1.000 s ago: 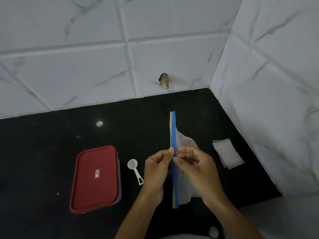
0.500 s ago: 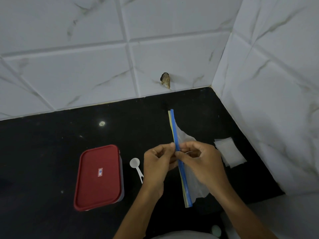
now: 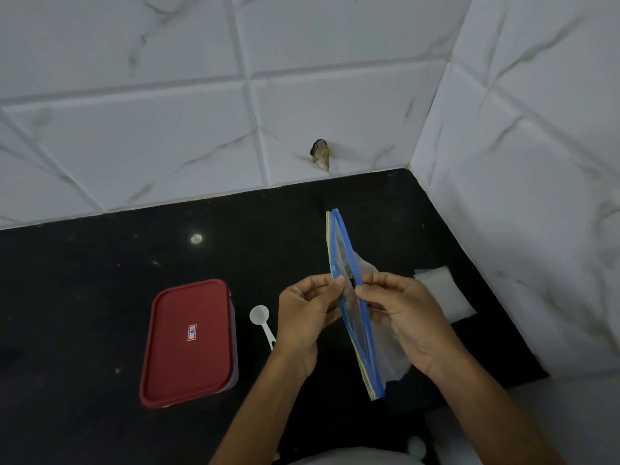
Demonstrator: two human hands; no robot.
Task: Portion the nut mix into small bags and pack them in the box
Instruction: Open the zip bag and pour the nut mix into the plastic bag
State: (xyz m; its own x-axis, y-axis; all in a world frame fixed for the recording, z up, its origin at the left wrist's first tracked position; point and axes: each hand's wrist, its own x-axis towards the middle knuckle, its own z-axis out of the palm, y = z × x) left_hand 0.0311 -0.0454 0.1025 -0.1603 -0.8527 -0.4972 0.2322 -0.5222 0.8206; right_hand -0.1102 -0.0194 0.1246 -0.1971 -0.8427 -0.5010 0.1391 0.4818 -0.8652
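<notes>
My left hand [image 3: 303,317] pinches the yellowish lip of the zip-lock bag [image 3: 357,325] between thumb and fingertip. My right hand [image 3: 407,320] pinches the blue lip [image 3: 371,357] opposite, fingers curled round it. Both grips sit near the middle of the seal, and the two lips stand slightly parted there, closing to a point at each end.

The bag is held up off the counter [image 3: 84,297], directly between the hands. Its long axis, the seal, runs away from me, with the far end leaning a little left and the near end a little right. Its body hangs to the right, behind my right hand. Widening the mouth looks like a pull apart across that axis, left hand leftward and right hand rightward.

The white scoop [image 3: 261,318] lies just beside my left wrist. The red-lidded box [image 3: 188,340] is beyond it, closed, so the left hand is the nearer one to both.

A flat pale stack [image 3: 443,297], probably the small bags, lies past my right hand and is partly covered by it. I cannot tell what the zip-lock bag holds, as the film is dim and my fingers hide it. A pale round thing [image 3: 416,446] sits at the bottom edge, and I cannot make out what it is.
</notes>
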